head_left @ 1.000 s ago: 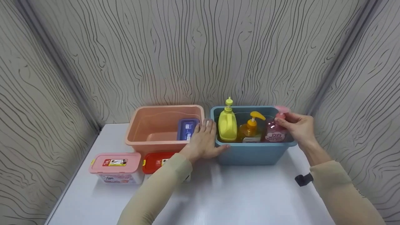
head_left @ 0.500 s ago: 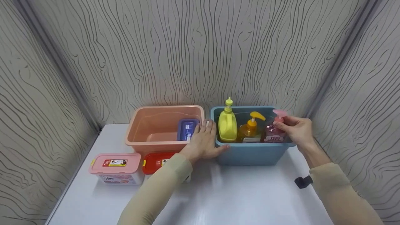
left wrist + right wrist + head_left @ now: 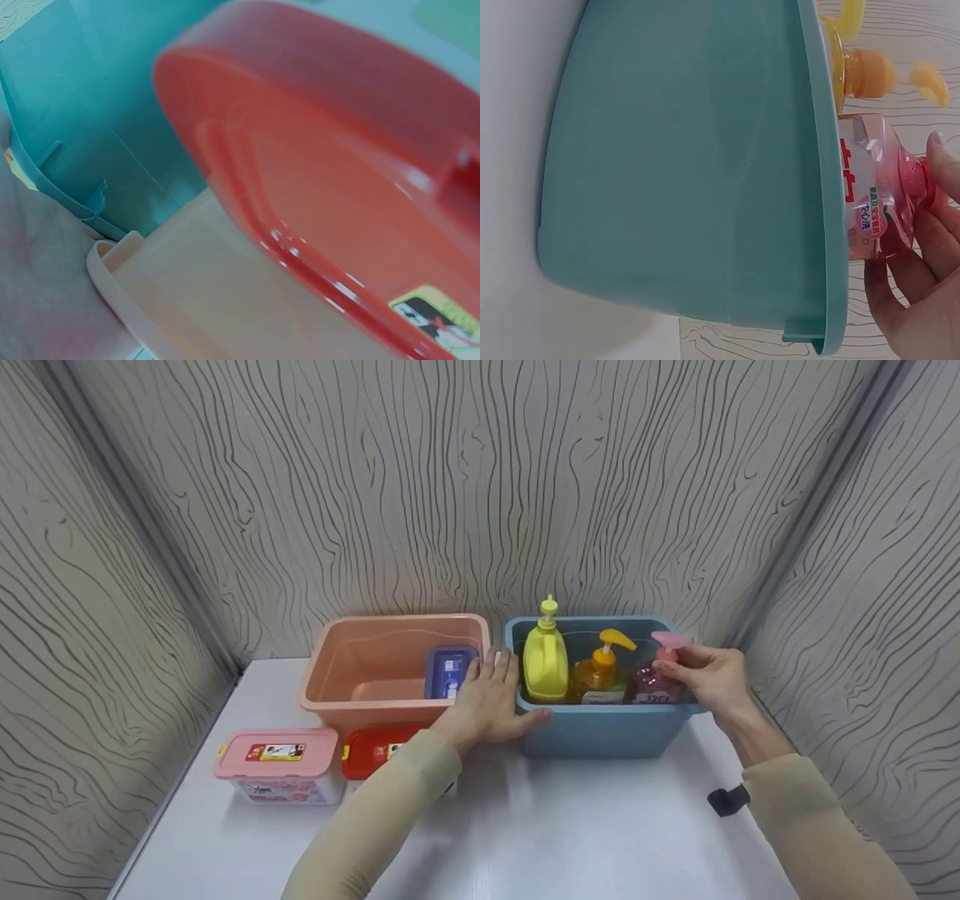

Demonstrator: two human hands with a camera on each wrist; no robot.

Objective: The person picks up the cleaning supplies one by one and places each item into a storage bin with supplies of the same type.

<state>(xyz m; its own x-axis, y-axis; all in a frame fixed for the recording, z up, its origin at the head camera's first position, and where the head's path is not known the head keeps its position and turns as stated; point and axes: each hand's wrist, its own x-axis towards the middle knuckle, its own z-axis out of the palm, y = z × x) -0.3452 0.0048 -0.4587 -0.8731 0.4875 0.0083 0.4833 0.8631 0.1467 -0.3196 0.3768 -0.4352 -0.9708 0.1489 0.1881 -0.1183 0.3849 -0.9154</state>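
Observation:
My right hand (image 3: 712,679) grips a pink pump bottle (image 3: 657,681) by its neck, the bottle standing partly below the rim of the blue bin (image 3: 600,735). In the right wrist view, the fingers curl round the bottle's collar from behind. Straight-fingered, my left hand (image 3: 491,697) lies across the adjoining rims of the blue bin and the peach bin (image 3: 375,705), thumb on the blue bin's front. An orange pump bottle (image 3: 600,675) and a yellow pump bottle (image 3: 546,664) stand in the blue bin, left of the pink one.
A blue-lidded box (image 3: 450,671) sits inside the peach bin at its right. In front are a pink-lidded tub (image 3: 277,765) and a red-lidded tub (image 3: 375,750), the latter partly hidden by my left sleeve. A patterned wall (image 3: 480,495) rises behind the bins.
The pink pump bottle has gone down deeper into the blue bin and slightly left, with my right hand following it. My left hand has stayed in place.

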